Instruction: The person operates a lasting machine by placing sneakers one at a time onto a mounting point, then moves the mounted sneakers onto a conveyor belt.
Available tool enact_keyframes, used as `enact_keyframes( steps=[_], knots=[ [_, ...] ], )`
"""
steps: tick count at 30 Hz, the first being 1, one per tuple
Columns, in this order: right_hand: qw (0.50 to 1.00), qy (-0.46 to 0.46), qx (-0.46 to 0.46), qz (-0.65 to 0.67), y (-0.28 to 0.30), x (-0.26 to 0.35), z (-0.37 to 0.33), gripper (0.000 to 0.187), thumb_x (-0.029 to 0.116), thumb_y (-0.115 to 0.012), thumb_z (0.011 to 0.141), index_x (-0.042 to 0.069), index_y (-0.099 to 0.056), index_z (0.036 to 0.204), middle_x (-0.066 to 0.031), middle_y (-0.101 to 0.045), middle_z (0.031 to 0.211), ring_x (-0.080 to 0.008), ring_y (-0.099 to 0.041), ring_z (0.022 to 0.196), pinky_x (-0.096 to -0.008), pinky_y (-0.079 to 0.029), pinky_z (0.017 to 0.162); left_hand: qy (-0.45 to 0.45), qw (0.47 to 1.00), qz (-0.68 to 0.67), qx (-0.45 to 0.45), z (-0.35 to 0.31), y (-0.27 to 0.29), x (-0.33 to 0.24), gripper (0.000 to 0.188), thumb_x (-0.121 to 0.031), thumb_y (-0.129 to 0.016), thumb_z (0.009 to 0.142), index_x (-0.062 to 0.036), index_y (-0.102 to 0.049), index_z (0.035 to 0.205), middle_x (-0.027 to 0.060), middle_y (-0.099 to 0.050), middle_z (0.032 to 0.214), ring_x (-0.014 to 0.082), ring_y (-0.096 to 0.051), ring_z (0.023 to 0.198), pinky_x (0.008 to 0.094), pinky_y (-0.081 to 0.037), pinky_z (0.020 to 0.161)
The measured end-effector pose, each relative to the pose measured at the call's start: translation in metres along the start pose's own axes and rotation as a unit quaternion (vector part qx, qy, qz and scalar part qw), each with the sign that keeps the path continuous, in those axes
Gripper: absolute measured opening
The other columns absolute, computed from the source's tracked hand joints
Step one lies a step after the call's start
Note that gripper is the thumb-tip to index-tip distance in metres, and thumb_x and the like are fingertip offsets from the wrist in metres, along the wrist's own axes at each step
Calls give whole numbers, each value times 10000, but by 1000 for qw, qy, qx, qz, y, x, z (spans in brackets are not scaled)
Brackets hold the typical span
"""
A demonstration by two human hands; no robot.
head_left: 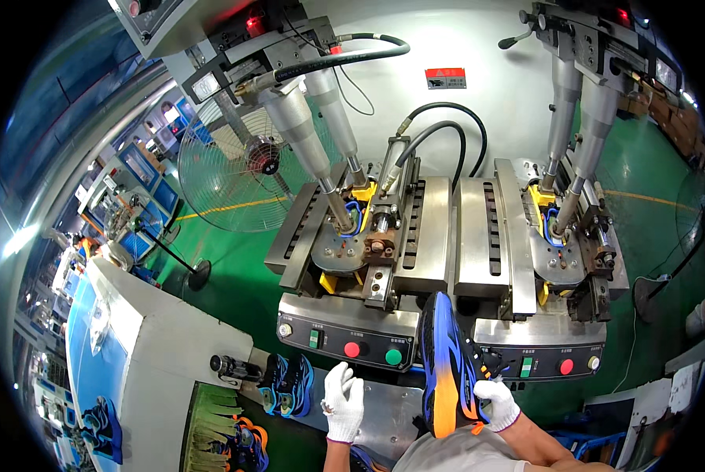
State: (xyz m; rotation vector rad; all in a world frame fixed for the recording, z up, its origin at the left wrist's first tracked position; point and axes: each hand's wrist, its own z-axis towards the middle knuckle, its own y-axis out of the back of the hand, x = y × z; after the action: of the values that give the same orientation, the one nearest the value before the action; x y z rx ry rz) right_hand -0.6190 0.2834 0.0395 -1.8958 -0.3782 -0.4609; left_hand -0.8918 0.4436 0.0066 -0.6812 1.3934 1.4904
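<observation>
My right hand [495,403], in a white knit glove, grips a sports shoe [445,370] by its heel end. The shoe stands toe up, its blue-to-orange sole facing left and its black laced upper facing right. To the left, my left hand [343,401], also gloved, is raised over a grey metal shelf [388,413]. Its fingers point up, partly bent and apart, with nothing in them. Close beside that hand is a pair of dark blue shoes [286,385] with light blue edges. Part of another shoe [366,459] shows below the left hand.
Ahead stand two metal press stations with a left control panel [348,342] and a right control panel [541,362]. Slanting steel rods [313,138] reach down into the left press. Orange and blue shoes [246,444] sit by green strips at lower left. A caged fan [262,157] stands behind.
</observation>
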Motion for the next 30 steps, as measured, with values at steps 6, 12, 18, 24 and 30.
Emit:
enact_keyframes(
  steps=[6, 12, 18, 24, 30],
  knots=[
    [999, -26, -34, -12, 7, -5, -14, 362, 14, -605, 859, -73, -652, 1207, -143, -754, 1005, -218, -744, 837, -364, -622, 773, 45, 999, -6, 10, -13, 0, 11, 474, -45, -649, 970, 47, -501, 1411, 190, -576, 1366, 288, -641, 1223, 353, -546, 995],
    [999, -30, -34, -13, 1, -6, -18, 419, 20, -606, 881, -44, -630, 1295, -158, -751, 1081, -262, -752, 889, -389, -633, 817, 72, 997, -1, 26, -29, -3, 29, 503, -74, -669, 963, 25, -496, 1425, 195, -532, 1387, 298, -642, 1204, 380, -549, 1001],
    [999, -25, -46, 3, 3, -9, -13, 438, 13, -611, 879, -45, -615, 1313, -162, -747, 1102, -263, -752, 900, -395, -631, 832, 101, 994, -17, 24, -37, -2, 34, 513, -78, -672, 963, 19, -493, 1434, 187, -551, 1393, 286, -642, 1202, 373, -541, 1000],
    [999, -15, -30, 3, -4, -6, -10, 404, 0, -641, 873, -29, -638, 1276, -142, -748, 1061, -249, -738, 865, -387, -625, 799, 103, 994, -24, 29, -37, -1, 45, 513, -76, -674, 963, 20, -495, 1435, 183, -565, 1390, 279, -641, 1204, 370, -538, 1001],
    [998, -14, -58, -28, -4, -4, -6, 395, -6, -663, 864, -16, -651, 1258, -139, -752, 1043, -240, -741, 866, -380, -624, 801, 47, 998, -9, 33, -13, -1, 15, 463, -56, -659, 970, 16, -526, 1407, 176, -607, 1338, 266, -655, 1178, 361, -546, 994]
  ],
)
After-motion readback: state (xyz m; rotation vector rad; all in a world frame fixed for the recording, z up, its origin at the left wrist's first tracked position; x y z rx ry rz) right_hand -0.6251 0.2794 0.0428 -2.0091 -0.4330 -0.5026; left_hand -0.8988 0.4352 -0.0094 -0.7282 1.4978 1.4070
